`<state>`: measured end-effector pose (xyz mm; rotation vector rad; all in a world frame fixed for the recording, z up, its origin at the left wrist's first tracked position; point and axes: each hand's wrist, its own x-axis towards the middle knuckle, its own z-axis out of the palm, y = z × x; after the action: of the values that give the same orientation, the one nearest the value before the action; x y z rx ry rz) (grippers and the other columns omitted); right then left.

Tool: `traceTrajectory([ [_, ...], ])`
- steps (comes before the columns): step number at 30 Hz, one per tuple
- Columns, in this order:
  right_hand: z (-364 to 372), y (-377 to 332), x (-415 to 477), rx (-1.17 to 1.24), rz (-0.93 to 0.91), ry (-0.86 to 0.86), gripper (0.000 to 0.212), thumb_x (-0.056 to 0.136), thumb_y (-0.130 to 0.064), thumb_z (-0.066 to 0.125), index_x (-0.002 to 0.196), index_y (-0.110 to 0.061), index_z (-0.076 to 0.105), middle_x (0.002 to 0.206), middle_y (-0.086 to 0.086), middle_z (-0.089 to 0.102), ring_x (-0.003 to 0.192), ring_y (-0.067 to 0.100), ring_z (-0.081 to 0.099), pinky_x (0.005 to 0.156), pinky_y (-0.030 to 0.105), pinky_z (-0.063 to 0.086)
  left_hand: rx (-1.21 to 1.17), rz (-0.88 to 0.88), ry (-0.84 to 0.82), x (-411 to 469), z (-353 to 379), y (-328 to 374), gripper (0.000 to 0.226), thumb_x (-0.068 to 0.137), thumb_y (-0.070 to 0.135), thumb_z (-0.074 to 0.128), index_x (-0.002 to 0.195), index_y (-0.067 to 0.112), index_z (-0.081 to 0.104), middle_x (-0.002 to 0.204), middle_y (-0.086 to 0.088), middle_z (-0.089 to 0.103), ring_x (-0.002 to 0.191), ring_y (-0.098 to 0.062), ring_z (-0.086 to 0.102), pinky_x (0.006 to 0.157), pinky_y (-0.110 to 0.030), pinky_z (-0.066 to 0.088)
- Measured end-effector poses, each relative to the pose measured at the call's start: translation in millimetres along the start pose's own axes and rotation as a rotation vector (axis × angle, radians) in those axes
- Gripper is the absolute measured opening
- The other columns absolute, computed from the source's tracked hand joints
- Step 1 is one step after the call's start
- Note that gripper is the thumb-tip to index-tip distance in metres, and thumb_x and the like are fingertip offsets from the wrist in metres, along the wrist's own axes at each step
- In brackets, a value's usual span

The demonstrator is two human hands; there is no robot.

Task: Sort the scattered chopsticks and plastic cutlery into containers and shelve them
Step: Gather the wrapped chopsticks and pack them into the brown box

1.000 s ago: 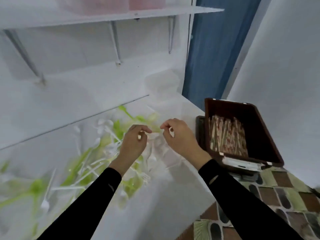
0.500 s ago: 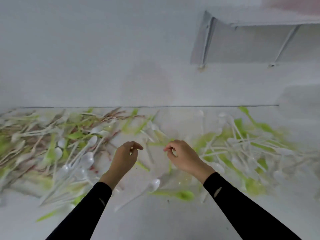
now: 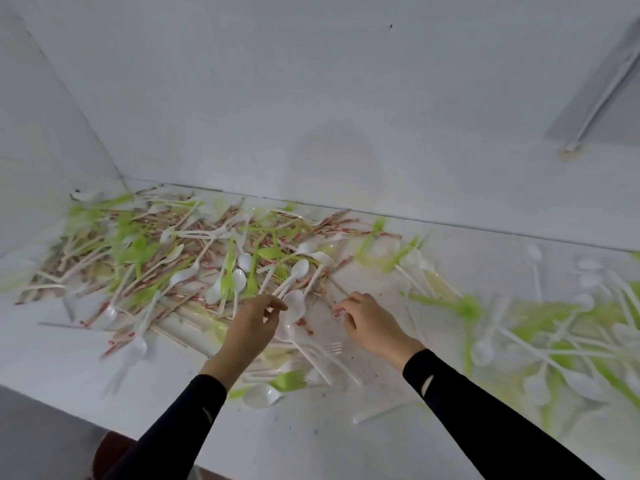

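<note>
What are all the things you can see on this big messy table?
counter: one, white, under everything
wrapped chopsticks: many, red-and-white, heaped at the counter's back left
plastic spoons: many, white, scattered all over the counter
plastic forks: many, green or white, mixed through the mess
shelf bracket: one, grey, wall at top right
left hand: one, black sleeve, beside a spoon at the heap's near edge
right hand: one, black sleeve, at the chopsticks' near ends

Surface (image 3: 346, 445) white, scattered small dark flecks toward its front edge. Spoons (image 3: 294, 304) white; forks (image 3: 289, 380) mostly lime green, a few white. Chopsticks (image 3: 332, 221) in pale wrappers printed with red marks; sleeves (image 3: 485, 420) black, each with one white dash.
</note>
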<state>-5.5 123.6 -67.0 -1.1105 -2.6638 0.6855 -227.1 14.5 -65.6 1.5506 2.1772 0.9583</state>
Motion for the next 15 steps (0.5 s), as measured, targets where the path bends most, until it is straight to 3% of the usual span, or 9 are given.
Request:
traceTrajectory([
  [5,8,0,32,-0.406,-0.176,0.035,0.052,0.092,-0.002,0.049,0.14,-0.021,0.05,0.131,0.011,0.049,0.119,0.032,0.045,0.091,0.039,0.041,0.012,0.04,0.006,12,-14,-17,0.031,0.084,0.0,0.064,0.084,0.031,0.068,0.09,0.012,0.069,0.074,-0.005,0.061,0.07,-0.012,0.043],
  [8,11,0,45,-0.493,-0.229,0.05,0.062,0.089,0.002,0.049,0.147,-0.021,0.042,0.133,0.014,0.049,0.119,0.036,0.048,0.091,0.042,0.043,0.014,0.051,-0.039,19,-17,-20,0.03,0.086,0.003,0.063,0.083,0.033,0.067,0.089,0.012,0.068,0.077,-0.005,0.061,0.07,-0.009,0.043],
  [12,14,4,62,-0.589,-0.346,0.123,0.057,0.071,-0.006,0.075,0.126,-0.015,0.064,0.112,0.01,0.065,0.095,0.03,0.064,0.069,0.038,0.053,0.006,0.083,-0.054,39,-19,-19,0.03,0.086,0.0,0.06,0.084,0.029,0.068,0.088,0.009,0.068,0.078,-0.004,0.06,0.069,-0.007,0.042],
  [15,18,8,69,-0.559,-0.486,0.199,0.036,0.083,-0.011,0.056,0.115,-0.021,0.068,0.111,0.004,0.064,0.096,0.023,0.061,0.067,0.032,0.051,-0.008,0.101,-0.086,54,-12,-13,0.025,0.086,0.0,0.058,0.087,0.022,0.071,0.088,0.008,0.068,0.079,-0.005,0.06,0.071,-0.018,0.047],
])
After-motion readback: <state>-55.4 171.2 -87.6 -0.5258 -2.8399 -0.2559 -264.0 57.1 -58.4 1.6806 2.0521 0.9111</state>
